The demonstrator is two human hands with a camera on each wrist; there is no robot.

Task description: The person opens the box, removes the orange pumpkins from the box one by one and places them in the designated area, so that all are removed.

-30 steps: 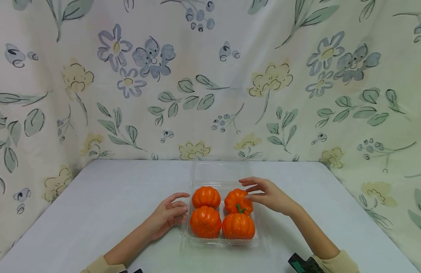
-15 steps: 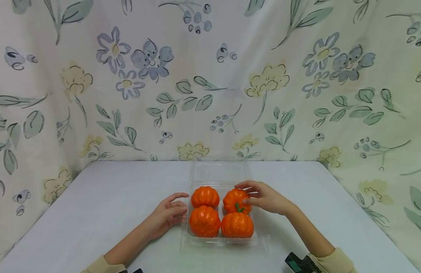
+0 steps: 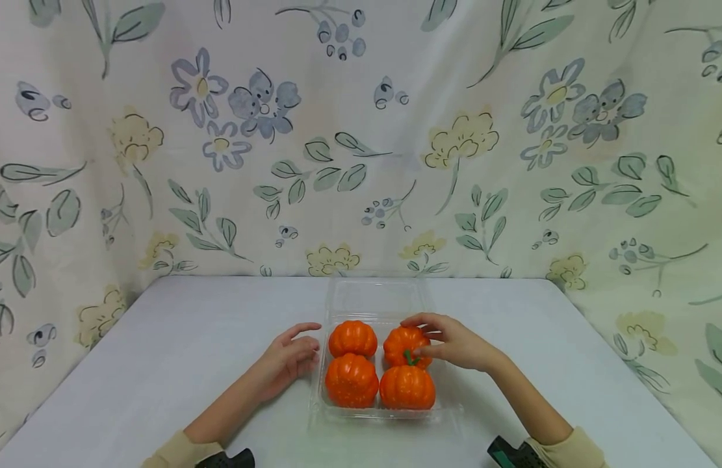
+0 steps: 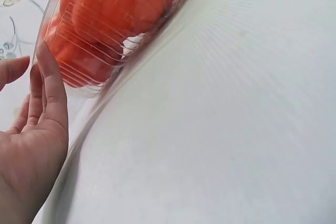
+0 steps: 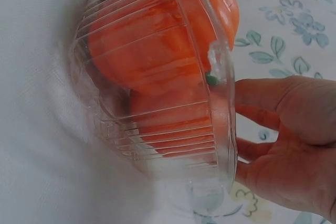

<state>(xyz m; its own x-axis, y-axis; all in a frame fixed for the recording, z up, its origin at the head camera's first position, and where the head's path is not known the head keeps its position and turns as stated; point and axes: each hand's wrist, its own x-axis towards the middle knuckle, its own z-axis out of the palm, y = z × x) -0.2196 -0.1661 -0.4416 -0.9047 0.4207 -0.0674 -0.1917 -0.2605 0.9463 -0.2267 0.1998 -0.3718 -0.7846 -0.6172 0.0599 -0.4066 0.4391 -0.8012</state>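
Observation:
A clear plastic clamshell box (image 3: 381, 415) holds several orange toy pumpkins, its lid (image 3: 377, 296) folded back behind. My right hand (image 3: 463, 343) reaches over the box's right rim, fingers spread above the far right pumpkin (image 3: 403, 343), thumb beside the green stem (image 3: 410, 357). In the right wrist view those fingertips are partly hidden behind the rim. My left hand (image 3: 287, 364) stands beside the left wall with fingers extended, holding nothing. In the left wrist view its fingertips (image 4: 46, 59) overlap the box edge. The near right pumpkin (image 3: 407, 388) sits in front, next to the near left pumpkin (image 3: 352, 381).
The far left pumpkin (image 3: 353, 338) fills the box's back left corner. A white cloth-covered table (image 3: 220, 325) lies under everything. Behind it hangs a floral curtain (image 3: 337, 214). Dark straps with devices (image 3: 515, 454) sit at both wrists, by beige sleeves.
My right hand has moved a little left and lower, its fingers and thumb now further over the far right pumpkin. My left hand has lifted slightly beside the box.

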